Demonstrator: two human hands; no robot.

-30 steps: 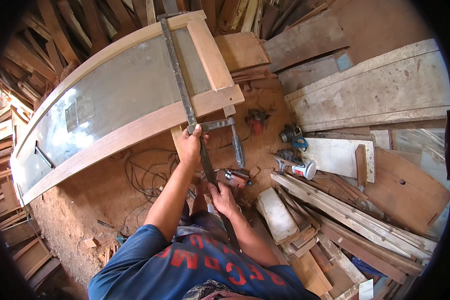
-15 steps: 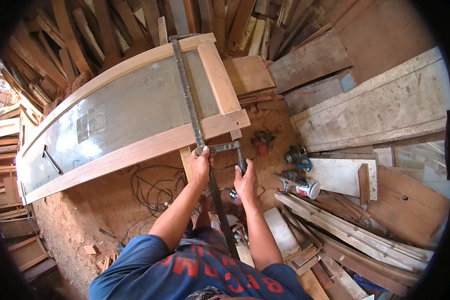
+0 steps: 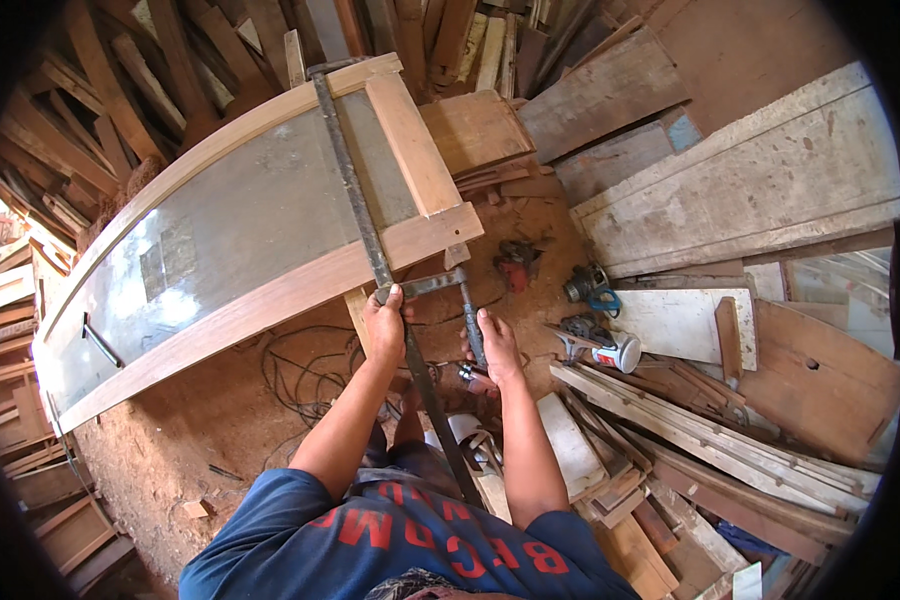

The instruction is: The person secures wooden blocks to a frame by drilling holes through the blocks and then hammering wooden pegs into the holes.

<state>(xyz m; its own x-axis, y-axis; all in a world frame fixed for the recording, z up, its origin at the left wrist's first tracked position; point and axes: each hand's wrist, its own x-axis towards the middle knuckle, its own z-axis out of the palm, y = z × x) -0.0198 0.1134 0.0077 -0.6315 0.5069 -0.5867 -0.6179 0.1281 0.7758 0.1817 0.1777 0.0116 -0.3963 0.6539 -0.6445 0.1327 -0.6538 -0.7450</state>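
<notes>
A long metal bar clamp [image 3: 352, 180] lies across a wooden-framed panel [image 3: 250, 200] with a grey, glossy centre, and its bar runs down toward my body. My left hand [image 3: 384, 325] grips the bar at the sliding jaw [image 3: 425, 283], just outside the frame's near rail [image 3: 270, 290]. My right hand [image 3: 495, 348] is closed round the screw handle [image 3: 473, 325] hanging from that jaw. A small wooden block [image 3: 457, 254] sits between the screw's tip and the rail. A black rod [image 3: 102, 340] rests on the panel's left end.
Stacked planks [image 3: 120, 80] line the back and left. Boards [image 3: 730, 170] lean at the right. Power tools [image 3: 585, 285], a white canister [image 3: 620, 355] and tangled cables [image 3: 305, 375] lie on the dusty floor [image 3: 160, 450]. Long timber strips [image 3: 700, 440] are piled at the lower right.
My right hand has left the bar's lower part and moved up and right onto the screw handle. My left hand still holds the bar at the jaw, now slightly lower in view.
</notes>
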